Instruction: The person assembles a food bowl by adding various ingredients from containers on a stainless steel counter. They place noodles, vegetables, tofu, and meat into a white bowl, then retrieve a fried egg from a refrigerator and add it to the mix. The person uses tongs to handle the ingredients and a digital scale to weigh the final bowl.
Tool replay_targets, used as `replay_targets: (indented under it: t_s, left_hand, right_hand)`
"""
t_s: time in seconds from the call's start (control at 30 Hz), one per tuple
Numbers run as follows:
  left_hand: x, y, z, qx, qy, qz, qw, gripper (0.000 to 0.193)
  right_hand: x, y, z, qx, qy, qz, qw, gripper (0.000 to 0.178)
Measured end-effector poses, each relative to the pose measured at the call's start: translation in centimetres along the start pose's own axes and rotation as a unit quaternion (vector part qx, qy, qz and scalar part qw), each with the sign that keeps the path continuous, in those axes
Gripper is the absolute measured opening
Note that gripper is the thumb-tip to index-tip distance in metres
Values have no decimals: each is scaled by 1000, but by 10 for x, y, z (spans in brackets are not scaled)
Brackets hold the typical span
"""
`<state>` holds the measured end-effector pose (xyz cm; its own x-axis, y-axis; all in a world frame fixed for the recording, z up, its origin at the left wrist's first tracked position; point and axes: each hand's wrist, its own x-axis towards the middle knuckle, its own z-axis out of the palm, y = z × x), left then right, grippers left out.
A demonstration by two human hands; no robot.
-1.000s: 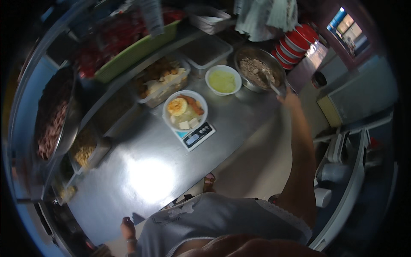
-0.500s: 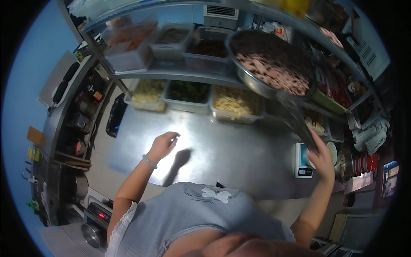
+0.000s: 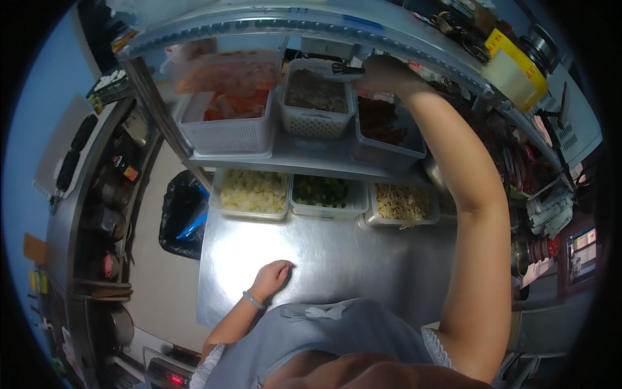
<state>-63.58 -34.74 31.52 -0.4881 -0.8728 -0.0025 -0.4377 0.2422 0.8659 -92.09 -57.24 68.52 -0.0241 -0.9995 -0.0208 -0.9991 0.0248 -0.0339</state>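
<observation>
My right arm stretches up and forward across the counter to the shelf. My right hand (image 3: 389,76), in shadow and slightly blurred, is closed on what look like metal tongs (image 3: 348,69), pointing left over a tub of greyish food (image 3: 316,92). Whether their tips touch the food I cannot tell. Right of that tub stands a clear box of dark brown-red food (image 3: 381,123); on its left is a white tub with orange-red pieces (image 3: 236,107). Low over the steel counter (image 3: 324,259), my left hand (image 3: 272,279) is curled closed, with nothing visible in it.
Below the shelf stand boxes of pale diced food (image 3: 254,196), dark green vegetables (image 3: 328,192) and yellowish shreds (image 3: 400,202). A black bag-lined bin (image 3: 181,220) is on the floor at left. A steel upper shelf edge (image 3: 311,23) crosses overhead.
My right hand has moved from beside the scale up and left to the shelf with the tongs. The view has shifted; my left hand is lower in it.
</observation>
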Motion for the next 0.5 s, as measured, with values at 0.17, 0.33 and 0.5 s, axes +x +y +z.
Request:
replay_targets:
  t_s: [0.17, 0.33, 0.5]
  left_hand:
    - [-15, -39, 12, 46, 21, 7, 999, 16]
    - [-7, -38, 22, 73, 85, 46, 993, 12]
    - [-6, -38, 19, 72, 101, 59, 990, 12]
  right_hand:
    - [30, -10, -1, -97, 11, -64, 993, 52]
    - [39, -14, -11, -75, -53, 21, 996, 57]
    - [62, -12, -10, 27, -108, 103, 988, 40]
